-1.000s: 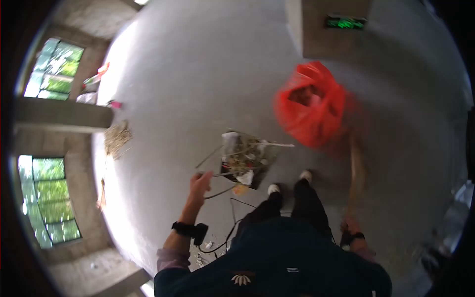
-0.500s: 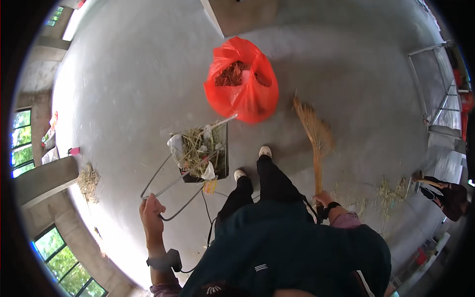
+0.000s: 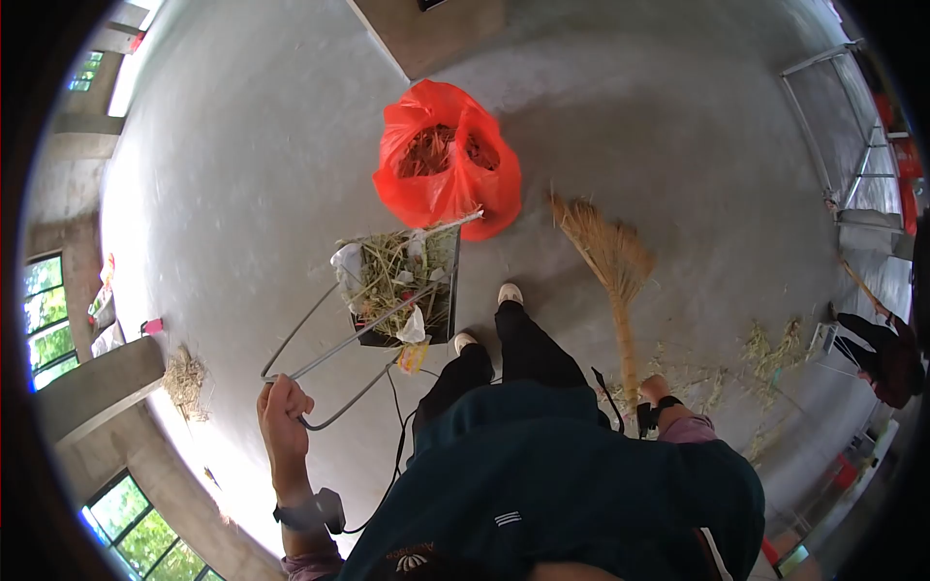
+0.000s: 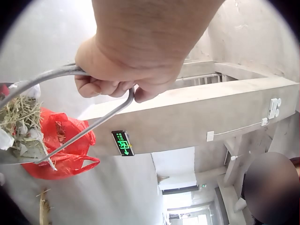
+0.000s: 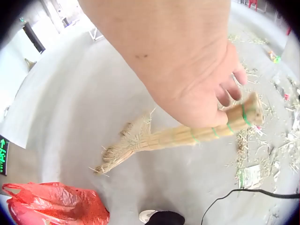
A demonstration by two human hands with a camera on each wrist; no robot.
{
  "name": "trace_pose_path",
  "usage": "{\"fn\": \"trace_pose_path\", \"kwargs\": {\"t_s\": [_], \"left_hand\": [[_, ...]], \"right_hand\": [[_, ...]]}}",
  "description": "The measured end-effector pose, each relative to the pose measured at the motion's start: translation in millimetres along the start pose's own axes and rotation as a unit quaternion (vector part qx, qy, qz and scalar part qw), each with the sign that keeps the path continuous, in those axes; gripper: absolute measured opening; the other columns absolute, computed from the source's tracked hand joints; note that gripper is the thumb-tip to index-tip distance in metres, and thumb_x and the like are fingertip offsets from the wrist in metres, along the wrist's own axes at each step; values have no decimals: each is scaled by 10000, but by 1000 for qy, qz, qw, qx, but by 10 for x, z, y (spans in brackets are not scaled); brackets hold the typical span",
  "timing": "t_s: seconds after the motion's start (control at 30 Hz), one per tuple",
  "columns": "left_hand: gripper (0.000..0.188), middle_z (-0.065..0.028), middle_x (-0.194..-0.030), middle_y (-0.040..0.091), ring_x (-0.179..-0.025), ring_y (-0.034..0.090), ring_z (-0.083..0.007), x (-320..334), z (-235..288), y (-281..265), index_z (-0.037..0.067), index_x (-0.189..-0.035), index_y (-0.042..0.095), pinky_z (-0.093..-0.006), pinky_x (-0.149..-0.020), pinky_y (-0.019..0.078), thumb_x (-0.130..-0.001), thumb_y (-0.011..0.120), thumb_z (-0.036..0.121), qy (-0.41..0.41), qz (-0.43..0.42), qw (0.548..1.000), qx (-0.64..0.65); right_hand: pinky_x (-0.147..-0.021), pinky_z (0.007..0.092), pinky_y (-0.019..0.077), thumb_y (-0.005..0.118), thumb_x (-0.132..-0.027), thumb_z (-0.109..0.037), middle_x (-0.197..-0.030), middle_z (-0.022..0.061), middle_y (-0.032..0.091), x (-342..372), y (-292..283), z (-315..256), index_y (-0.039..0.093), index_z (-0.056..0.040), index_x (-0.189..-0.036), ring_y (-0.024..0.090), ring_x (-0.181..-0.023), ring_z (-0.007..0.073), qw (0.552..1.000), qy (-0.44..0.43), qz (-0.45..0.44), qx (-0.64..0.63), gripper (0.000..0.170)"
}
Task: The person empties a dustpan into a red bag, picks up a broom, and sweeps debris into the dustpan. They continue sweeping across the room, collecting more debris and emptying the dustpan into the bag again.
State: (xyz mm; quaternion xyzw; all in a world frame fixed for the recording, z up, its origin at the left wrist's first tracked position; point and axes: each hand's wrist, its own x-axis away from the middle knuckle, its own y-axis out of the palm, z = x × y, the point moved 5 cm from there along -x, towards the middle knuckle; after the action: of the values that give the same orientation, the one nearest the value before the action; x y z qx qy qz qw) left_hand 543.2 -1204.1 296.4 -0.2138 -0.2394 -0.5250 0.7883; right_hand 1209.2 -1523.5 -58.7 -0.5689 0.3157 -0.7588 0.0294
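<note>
In the head view my left hand (image 3: 284, 416) grips the bent grey metal handle (image 3: 339, 346) of a dustpan (image 3: 442, 320) heaped with dry straw and white scraps (image 3: 412, 326). The left wrist view shows the fingers of that hand (image 4: 136, 65) curled round the handle. On the right, my right hand (image 3: 656, 389) holds a straw broom (image 3: 620, 276) near the end of its handle, bristles pointing away from me. In the right wrist view the fingers and thumb of the hand (image 5: 201, 89) are round the green-banded broom handle (image 5: 206, 133).
A red plastic bag (image 3: 448, 189) filled with brown matter stands just beyond the dustpan. Loose straw (image 3: 770, 358) lies on the floor at the right, near another person (image 3: 886, 363). A straw bundle (image 3: 184, 384) is at the left wall. A pillar (image 3: 436, 34) stands ahead, and a cable trails beside my legs.
The head view has turned to the right since a second ago, bringing the loose straw and the other person into view. Both hands keep their hold on the dustpan handle and broom.
</note>
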Motion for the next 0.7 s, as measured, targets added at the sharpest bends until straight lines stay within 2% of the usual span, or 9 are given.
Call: {"fn": "trace_pose_path", "kwargs": {"t_s": [0.03,0.1,0.13,0.17,0.2,0.33,0.4,0.6,0.7], "left_hand": [[316,39,-516,268,-465,216,-67,77,112,65,113,-580,341,-260,-506,281,-866,460,175,2,-3,1000,0],[307,40,-512,270,-461,220,-65,228,261,86,114,-587,342,-257,-501,278,-862,465,170,15,-18,1000,-6],[307,40,-512,270,-461,220,-65,272,291,67,114,-587,342,-257,-501,278,-862,465,170,18,-21,1000,-6],[305,40,-508,267,-460,219,-64,307,321,60,114,-587,342,-256,-496,275,-862,464,165,26,-26,999,-7],[303,40,-504,264,-458,219,-64,344,354,49,113,-587,341,-256,-492,273,-861,462,161,33,-30,999,-8],[301,40,-496,257,-456,217,-63,470,462,-78,111,-585,341,-254,-486,269,-857,464,158,52,-47,997,-13],[305,37,-491,252,-454,220,-67,503,466,-167,109,-580,337,-252,-482,265,-847,475,160,61,-37,997,-25],[258,28,-489,286,-459,253,-71,556,308,-441,97,-582,356,-249,-472,259,-813,470,117,88,-39,995,-40],[239,49,-487,257,-437,226,-59,513,162,-632,98,-623,371,-239,-467,259,-843,461,122,118,-92,988,-47]], "right_hand": [[-509,377,447,598,-642,-88,-641,204,595,6,-71,100,625,-16,-615,616,-618,306,1000,2,2,-3,82],[-406,359,381,562,-677,-54,-560,159,560,87,-58,-50,568,-24,-575,565,-479,259,959,-247,-15,135,107],[-406,359,381,562,-677,-54,-560,159,560,122,-139,-183,568,-24,-575,565,-479,259,960,-246,-11,133,107],[-370,340,335,550,-698,-50,-526,123,514,61,-213,-194,523,-34,-561,503,-425,224,983,-59,-62,-160,140],[-335,320,288,539,-719,-47,-492,86,469,89,-233,-245,479,-45,-547,442,-371,189,885,133,-108,-433,181],[-311,313,245,522,-751,-55,-487,57,429,-193,-697,-860,432,-45,-536,370,-344,159,864,97,-95,-485,233],[-321,321,280,525,-738,-59,-496,67,475,-801,-728,-1132,476,-24,-553,414,-352,166,925,-269,63,-260,194],[-385,275,376,562,-732,-94,-570,88,561,-105,-2375,-2731,535,-9,-630,528,-470,145,862,-228,-7,-453,136],[-405,260,416,552,-745,-74,-671,87,594,-96,-2680,-3293,511,23,-971,558,-513,137,838,-186,55,-510,250]]}}
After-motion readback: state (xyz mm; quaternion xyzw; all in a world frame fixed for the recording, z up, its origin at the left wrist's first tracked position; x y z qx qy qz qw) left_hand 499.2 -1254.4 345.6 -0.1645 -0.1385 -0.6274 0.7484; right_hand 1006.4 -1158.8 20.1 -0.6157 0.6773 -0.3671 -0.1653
